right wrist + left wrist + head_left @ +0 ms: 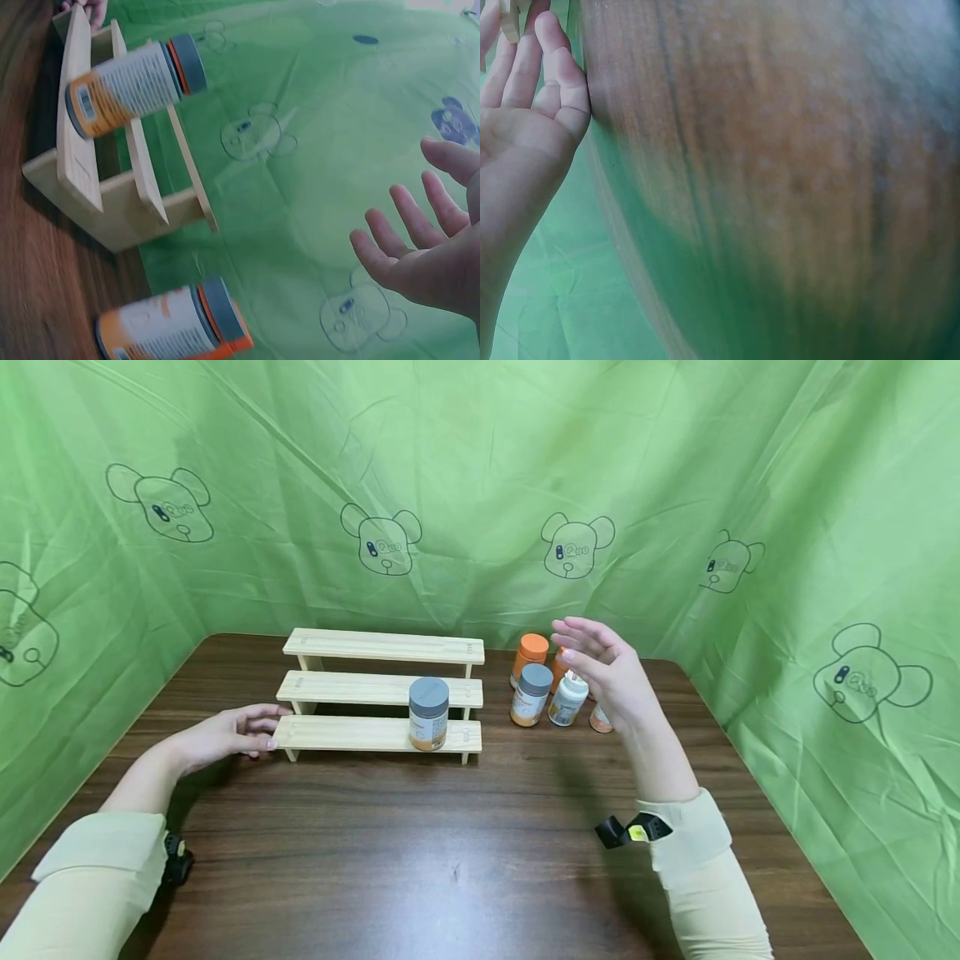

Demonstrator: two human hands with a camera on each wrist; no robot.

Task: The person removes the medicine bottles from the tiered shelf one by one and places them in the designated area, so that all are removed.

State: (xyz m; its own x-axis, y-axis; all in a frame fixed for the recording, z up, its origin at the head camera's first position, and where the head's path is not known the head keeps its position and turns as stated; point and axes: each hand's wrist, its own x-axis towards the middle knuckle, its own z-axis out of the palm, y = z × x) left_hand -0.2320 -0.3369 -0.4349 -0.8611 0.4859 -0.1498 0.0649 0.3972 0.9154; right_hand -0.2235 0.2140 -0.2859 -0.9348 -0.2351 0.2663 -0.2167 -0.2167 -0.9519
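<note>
A three-step wooden display rack (352, 732) stands on the table, and my left hand (217, 739) holds the left end of its lowest step between thumb and fingers. In the left wrist view a bit of the wood (510, 21) shows between those fingers. One grey-capped supplement bottle (429, 714) is upright near the right end of that lowest step. My right hand (603, 672) is raised over a group of bottles right of the rack, fingers apart and holding nothing. Among them are a second grey-capped bottle (531, 696), a white bottle (568, 699) and an orange-capped bottle (529, 658).
More bottles are partly hidden behind my right hand, including a small one with an orange and white label (600, 718). Green cloth (480, 468) with bear-head drawings hangs round the back and sides of the dark wooden table (420, 843).
</note>
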